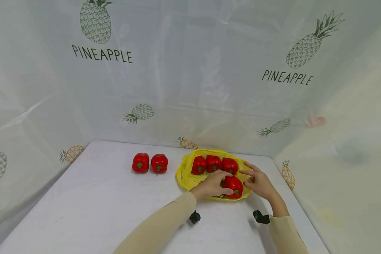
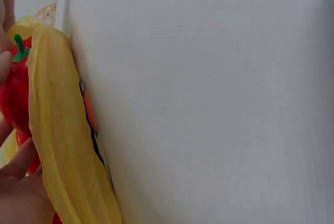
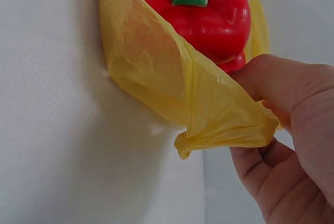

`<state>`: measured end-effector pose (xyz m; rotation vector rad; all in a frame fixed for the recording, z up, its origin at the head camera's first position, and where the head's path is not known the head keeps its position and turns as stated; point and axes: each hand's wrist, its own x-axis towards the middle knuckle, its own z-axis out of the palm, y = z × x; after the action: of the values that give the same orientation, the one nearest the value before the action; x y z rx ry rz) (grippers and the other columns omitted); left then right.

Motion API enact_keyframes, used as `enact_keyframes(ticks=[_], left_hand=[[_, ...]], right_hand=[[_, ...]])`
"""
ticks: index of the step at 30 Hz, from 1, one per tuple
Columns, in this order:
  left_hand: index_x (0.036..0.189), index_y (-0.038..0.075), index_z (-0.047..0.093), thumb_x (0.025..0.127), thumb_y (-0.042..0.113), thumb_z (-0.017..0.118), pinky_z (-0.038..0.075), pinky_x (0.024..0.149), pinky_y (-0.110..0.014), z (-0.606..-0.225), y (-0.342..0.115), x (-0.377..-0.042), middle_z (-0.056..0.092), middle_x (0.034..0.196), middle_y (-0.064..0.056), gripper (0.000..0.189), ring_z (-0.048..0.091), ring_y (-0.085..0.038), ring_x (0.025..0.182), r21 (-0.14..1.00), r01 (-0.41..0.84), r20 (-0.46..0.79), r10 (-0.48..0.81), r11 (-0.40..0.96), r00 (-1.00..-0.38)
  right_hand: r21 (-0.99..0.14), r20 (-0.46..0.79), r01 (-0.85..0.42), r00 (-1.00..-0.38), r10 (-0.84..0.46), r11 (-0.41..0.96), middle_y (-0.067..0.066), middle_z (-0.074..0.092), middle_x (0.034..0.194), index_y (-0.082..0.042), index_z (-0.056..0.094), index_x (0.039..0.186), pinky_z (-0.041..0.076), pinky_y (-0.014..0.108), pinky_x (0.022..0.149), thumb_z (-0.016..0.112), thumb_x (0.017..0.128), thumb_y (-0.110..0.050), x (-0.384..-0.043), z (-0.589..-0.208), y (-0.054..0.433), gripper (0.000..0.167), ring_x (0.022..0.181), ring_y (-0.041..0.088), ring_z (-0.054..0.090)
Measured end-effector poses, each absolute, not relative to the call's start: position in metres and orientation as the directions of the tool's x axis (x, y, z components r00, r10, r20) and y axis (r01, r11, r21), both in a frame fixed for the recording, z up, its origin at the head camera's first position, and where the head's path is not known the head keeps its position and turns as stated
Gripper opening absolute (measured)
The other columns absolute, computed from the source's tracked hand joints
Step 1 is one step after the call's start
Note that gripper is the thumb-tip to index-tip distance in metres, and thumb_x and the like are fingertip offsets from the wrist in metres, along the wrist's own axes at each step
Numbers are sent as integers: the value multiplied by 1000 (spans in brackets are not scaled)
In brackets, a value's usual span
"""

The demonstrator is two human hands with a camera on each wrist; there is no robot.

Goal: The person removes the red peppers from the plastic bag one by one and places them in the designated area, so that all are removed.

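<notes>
A yellow plastic bag (image 1: 185,175) lies spread wide near the table's far edge. Three red bell peppers stand in a row at its back, one of them the middle pepper (image 1: 214,163). My left hand (image 1: 213,184) grips another red bell pepper (image 1: 234,187) at the bag's front right, thumb and fingers to either side. At the bag's right end, my right hand (image 3: 292,125) pinches the thin yellow film (image 3: 219,114) between thumb and fingers. Close beside it, the gripped pepper (image 3: 203,25) shows its green stem in the right wrist view.
Left of the bag, two more red bell peppers stand side by side on the white table (image 1: 98,197), a left one (image 1: 141,163) and a right one (image 1: 159,163). A pineapple-print curtain (image 1: 190,77) hangs behind the table and along both sides.
</notes>
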<state>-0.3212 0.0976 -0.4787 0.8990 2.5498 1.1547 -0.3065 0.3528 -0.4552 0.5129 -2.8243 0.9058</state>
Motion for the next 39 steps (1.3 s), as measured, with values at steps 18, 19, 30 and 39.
enact_keyframes(ticks=[18, 19, 30, 39], left_hand=[[145, 28, 56, 93, 52, 79, 53, 108, -42, -482, 103, -318, 58, 144, 8, 62, 55, -12, 130, 756, 420, 79, 566, 503, -821], [145, 27, 56, 93, 51, 80, 53, 109, -41, -482, 102, -319, 58, 144, 7, 61, 55, -12, 130, 754, 426, 86, 568, 501, -819], [146, 32, 54, 93, 51, 80, 56, 104, -35, -468, 61, -328, 57, 146, 8, 62, 55, -13, 127, 782, 421, 110, 564, 459, -819], [149, 30, 53, 94, 48, 80, 56, 102, -31, -451, 15, -332, 54, 151, 5, 64, 57, -15, 126, 770, 443, 127, 570, 459, -812]], right_hand=[[-538, 225, -362, -932, -284, 761, 24, 39, 165, 1, 72, 134, 48, 21, 59, 77, 90, 4, -308, -455, 351, 44, 62, 8, 48], [-539, 226, -363, -931, -285, 760, 24, 39, 165, 1, 72, 134, 48, 21, 59, 77, 90, 4, -308, -455, 351, 44, 62, 8, 48], [-519, 222, -360, -933, -284, 776, 23, 38, 166, 0, 72, 134, 50, 21, 62, 78, 90, 3, -308, -455, 352, 45, 65, 10, 49], [-516, 224, -370, -929, -296, 772, 24, 37, 166, 2, 71, 135, 46, 23, 61, 77, 90, 4, -307, -454, 350, 45, 63, 8, 47]])
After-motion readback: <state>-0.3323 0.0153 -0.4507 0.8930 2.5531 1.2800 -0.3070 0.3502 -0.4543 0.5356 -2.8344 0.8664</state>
